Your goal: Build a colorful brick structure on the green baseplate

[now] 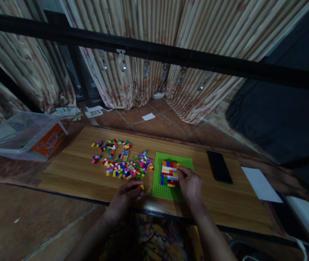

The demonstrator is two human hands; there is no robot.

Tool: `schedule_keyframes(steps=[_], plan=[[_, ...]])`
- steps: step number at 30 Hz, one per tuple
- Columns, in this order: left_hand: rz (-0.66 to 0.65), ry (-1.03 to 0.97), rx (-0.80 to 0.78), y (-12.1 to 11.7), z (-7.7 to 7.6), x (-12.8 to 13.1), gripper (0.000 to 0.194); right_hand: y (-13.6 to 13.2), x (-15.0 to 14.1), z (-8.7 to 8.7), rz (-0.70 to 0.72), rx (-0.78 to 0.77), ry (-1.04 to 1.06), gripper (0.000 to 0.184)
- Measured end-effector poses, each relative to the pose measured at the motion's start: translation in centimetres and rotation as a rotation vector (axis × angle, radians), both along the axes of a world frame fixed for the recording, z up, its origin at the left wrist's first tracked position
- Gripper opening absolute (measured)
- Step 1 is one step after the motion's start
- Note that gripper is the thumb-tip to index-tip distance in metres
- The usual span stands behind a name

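Note:
A green baseplate (165,190) lies on a wooden board (75,170), with a block of stacked coloured bricks (169,173) built on it. My right hand (189,186) rests on the plate, its fingers curled against the right side of the block. To the left, my left hand (124,197) is closed in a pinch on a small yellow brick (141,187) near the board's front edge. A pile of several loose coloured bricks (124,163) is spread just beyond my left hand.
A black phone (219,166) lies right of the baseplate. A clear plastic box (21,136) with an orange label sits at the far left. White paper (261,185) lies at the right. Striped curtains (143,54) and a black bar (154,50) stand behind.

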State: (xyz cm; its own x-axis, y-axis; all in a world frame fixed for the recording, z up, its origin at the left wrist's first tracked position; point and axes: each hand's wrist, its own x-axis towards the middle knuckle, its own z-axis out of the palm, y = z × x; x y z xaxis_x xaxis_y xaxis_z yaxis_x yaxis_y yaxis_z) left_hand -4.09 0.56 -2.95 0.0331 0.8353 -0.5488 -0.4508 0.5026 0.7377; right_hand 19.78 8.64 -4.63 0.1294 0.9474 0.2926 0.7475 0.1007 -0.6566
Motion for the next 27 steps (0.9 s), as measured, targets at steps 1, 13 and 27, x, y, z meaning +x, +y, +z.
schedule_keyframes(steps=[1,13,27], plan=[[-0.001,-0.001,0.003,0.0,-0.1,0.0,0.036,0.0,0.1,0.1,0.004,-0.001,-0.016,0.03],[-0.007,-0.011,0.013,0.2,-0.4,-0.1,0.035,0.2,1.1,0.3,-0.147,0.0,0.049,0.039],[-0.015,-0.028,0.002,0.1,-0.1,-0.2,0.037,0.7,0.0,-1.8,-0.205,-0.013,-0.024,0.057]])
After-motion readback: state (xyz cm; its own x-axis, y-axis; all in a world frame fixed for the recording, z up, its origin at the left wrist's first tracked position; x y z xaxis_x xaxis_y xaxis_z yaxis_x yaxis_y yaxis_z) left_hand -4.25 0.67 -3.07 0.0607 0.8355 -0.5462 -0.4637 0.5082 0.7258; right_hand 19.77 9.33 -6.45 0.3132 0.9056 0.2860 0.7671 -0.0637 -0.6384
